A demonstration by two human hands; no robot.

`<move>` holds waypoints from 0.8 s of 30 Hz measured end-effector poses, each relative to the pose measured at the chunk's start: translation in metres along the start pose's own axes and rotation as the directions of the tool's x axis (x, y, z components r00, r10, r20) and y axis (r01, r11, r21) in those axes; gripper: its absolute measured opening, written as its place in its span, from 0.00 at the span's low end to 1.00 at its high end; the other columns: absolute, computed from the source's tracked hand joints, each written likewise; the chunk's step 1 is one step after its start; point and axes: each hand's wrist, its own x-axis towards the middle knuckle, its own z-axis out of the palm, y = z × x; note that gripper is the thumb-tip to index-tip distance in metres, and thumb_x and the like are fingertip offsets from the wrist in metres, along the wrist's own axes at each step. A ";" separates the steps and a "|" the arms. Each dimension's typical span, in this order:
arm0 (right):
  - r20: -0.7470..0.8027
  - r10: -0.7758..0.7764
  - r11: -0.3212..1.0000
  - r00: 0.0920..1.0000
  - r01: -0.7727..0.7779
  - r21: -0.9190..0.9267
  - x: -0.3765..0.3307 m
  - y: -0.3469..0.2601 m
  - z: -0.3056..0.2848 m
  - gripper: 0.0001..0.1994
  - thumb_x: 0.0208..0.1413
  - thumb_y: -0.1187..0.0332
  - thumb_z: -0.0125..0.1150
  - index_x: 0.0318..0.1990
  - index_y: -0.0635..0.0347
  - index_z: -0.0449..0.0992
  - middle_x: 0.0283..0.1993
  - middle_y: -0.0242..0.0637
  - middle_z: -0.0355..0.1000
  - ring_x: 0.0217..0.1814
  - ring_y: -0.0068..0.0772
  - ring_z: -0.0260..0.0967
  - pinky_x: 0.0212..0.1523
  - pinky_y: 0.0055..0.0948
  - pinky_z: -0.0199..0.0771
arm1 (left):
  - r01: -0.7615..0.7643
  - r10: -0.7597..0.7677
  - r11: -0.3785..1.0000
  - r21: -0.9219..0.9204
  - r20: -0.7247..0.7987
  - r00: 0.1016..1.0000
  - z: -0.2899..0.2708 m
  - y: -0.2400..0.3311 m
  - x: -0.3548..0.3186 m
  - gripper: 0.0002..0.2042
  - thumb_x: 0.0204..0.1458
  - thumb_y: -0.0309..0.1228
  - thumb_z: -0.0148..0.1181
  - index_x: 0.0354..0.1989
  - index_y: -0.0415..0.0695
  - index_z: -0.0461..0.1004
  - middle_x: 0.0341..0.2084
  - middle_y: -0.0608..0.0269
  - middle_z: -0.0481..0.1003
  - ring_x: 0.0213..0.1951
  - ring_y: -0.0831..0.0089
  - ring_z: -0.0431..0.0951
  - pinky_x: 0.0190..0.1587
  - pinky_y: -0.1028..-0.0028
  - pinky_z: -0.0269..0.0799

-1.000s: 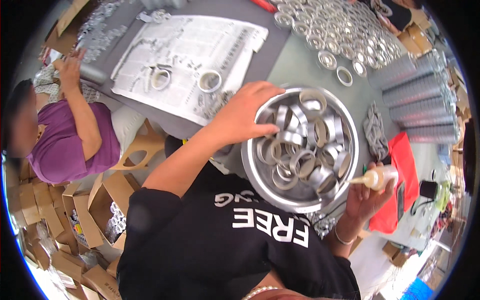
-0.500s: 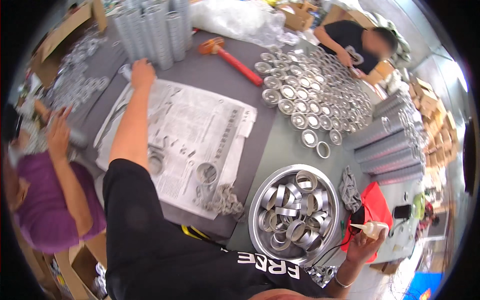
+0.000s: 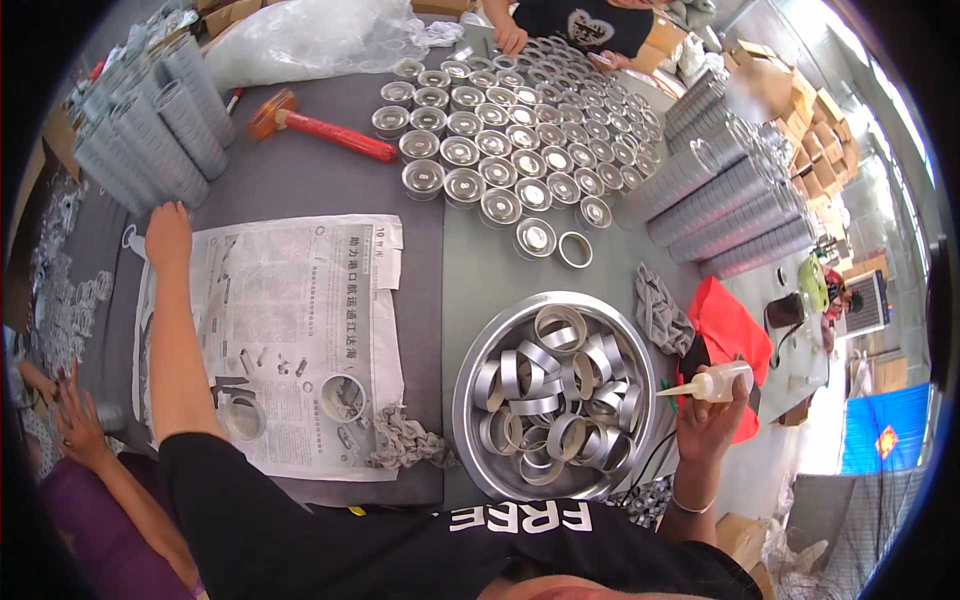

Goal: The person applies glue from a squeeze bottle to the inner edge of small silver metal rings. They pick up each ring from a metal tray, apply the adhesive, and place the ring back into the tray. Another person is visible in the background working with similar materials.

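My left hand [image 3: 169, 238] reaches to the far left corner of a newspaper sheet [image 3: 280, 300], just below tall stacks of grey metal rings [image 3: 155, 130]. Its fingers are bunched, and a small whitish translucent piece [image 3: 131, 240] shows at its left side; what the fingers hold is hidden. In my right hand [image 3: 708, 435] is a clear squeeze bottle [image 3: 728, 382], its pointed nozzle tilted left toward a round metal basin [image 3: 463, 390]. Loose metal rings [image 3: 540, 405] fill the basin. Two round metal parts rest on the newspaper, one a ring [image 3: 343, 397], beside a crumpled grey rag [image 3: 405, 442].
A red-handled mallet [image 3: 330, 135] lies behind the newspaper. Many round metal cups [image 3: 500, 205] cover the far middle, with more ring stacks [image 3: 720, 215] at right. Red cloth [image 3: 735, 320] lies by the bottle. One co-worker's hand [image 3: 510, 40] is at the back, another's [image 3: 82, 430] at left.
The view has swung left-to-right, so the table appears shifted left. The squeeze bottle has come closer to the basin, nozzle now at its rim. My left hand stays by the ring stacks.
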 end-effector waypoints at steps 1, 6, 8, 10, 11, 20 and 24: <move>0.037 0.028 0.999 0.999 -0.030 0.044 0.003 0.001 -0.001 0.19 0.61 0.52 0.52 0.45 0.61 0.70 0.35 0.44 0.76 0.14 0.19 0.59 0.12 0.16 0.57 | -0.021 0.018 0.993 -0.120 -0.021 1.000 -0.005 0.010 -0.004 0.14 0.56 0.38 0.53 0.35 0.38 0.77 0.30 0.51 0.77 0.36 0.52 0.79 0.38 0.59 0.75; 0.015 0.088 0.987 0.996 -0.089 0.136 0.006 0.002 -0.018 0.19 0.61 0.52 0.51 0.46 0.61 0.69 0.35 0.43 0.76 0.14 0.20 0.58 0.12 0.16 0.56 | 0.520 0.175 0.462 -0.718 0.649 0.740 -0.063 0.163 -0.039 0.12 0.51 0.35 0.56 0.22 0.39 0.76 0.17 0.63 0.73 0.19 0.74 0.73 0.24 0.72 0.72; 0.072 0.085 0.982 0.994 -0.095 0.163 0.008 0.002 -0.022 0.20 0.61 0.52 0.51 0.46 0.62 0.69 0.36 0.45 0.76 0.14 0.20 0.58 0.12 0.16 0.56 | 0.537 0.409 0.402 -0.741 0.671 0.618 -0.070 0.220 -0.035 0.11 0.50 0.34 0.56 0.20 0.41 0.74 0.17 0.63 0.72 0.19 0.77 0.71 0.25 0.74 0.72; 0.130 0.074 0.974 0.989 -0.100 0.204 0.011 -0.001 -0.029 0.21 0.62 0.52 0.50 0.45 0.65 0.68 0.38 0.48 0.76 0.12 0.20 0.55 0.11 0.17 0.56 | 0.681 0.594 -0.057 -0.730 0.523 0.611 -0.073 0.283 -0.026 0.08 0.54 0.33 0.58 0.31 0.40 0.75 0.28 0.62 0.76 0.29 0.74 0.76 0.34 0.74 0.75; 0.073 0.062 0.978 0.995 -0.076 0.196 0.009 -0.004 -0.032 0.21 0.61 0.52 0.50 0.45 0.66 0.68 0.36 0.47 0.76 0.12 0.20 0.55 0.11 0.17 0.56 | 0.695 0.570 -0.170 -0.699 0.505 0.648 -0.094 0.319 -0.027 0.11 0.55 0.33 0.58 0.39 0.37 0.75 0.34 0.59 0.77 0.38 0.70 0.78 0.40 0.73 0.75; 0.192 0.035 0.955 0.981 -0.090 0.283 0.003 -0.014 -0.095 0.24 0.62 0.51 0.51 0.49 0.69 0.68 0.43 0.49 0.74 0.15 0.18 0.55 0.14 0.16 0.55 | 0.000 0.843 0.276 -0.961 0.242 0.481 -0.244 0.394 -0.121 0.31 0.46 0.45 0.66 0.57 0.44 0.69 0.49 0.57 0.73 0.46 0.65 0.77 0.50 0.67 0.73; 0.211 0.082 0.942 0.974 -0.145 0.303 0.009 -0.003 -0.092 0.24 0.61 0.52 0.51 0.49 0.69 0.69 0.43 0.50 0.74 0.15 0.19 0.56 0.13 0.17 0.55 | -0.507 0.848 0.228 -0.831 -0.085 0.522 -0.244 0.371 -0.204 0.32 0.40 0.44 0.69 0.57 0.46 0.70 0.53 0.55 0.70 0.49 0.59 0.74 0.54 0.63 0.69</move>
